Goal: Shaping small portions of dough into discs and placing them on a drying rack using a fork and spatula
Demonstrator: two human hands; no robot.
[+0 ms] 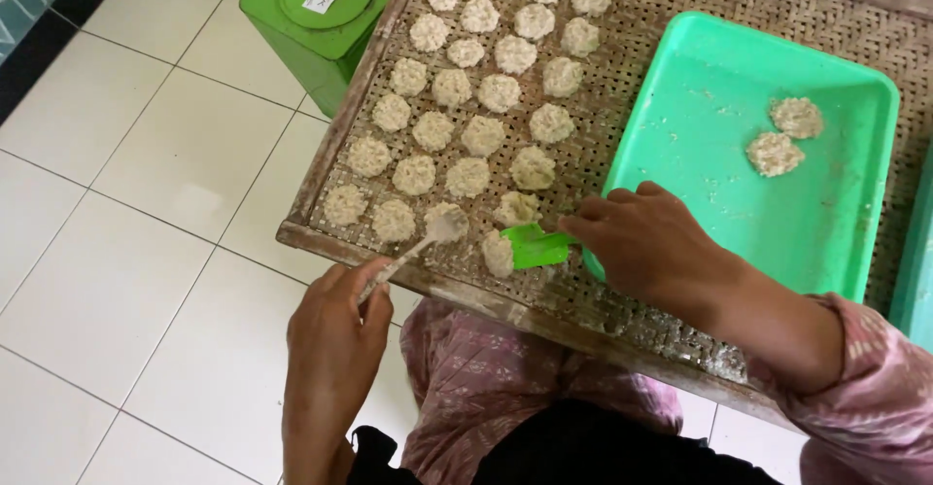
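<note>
My left hand grips a spoon whose bowl rests on a pale dough patty at the near edge of a woven bamboo tray. My right hand holds a small green scoop, its end touching another patty beside the spoon. Several round patties lie in rows across the left half of the tray. A green plastic tray sits on the right of the mat with two patties in its far corner.
A green square tin with a round lid stands on the white tiled floor beyond the tray's left corner. My lap in pink patterned cloth lies under the tray's near edge. A teal edge shows at far right.
</note>
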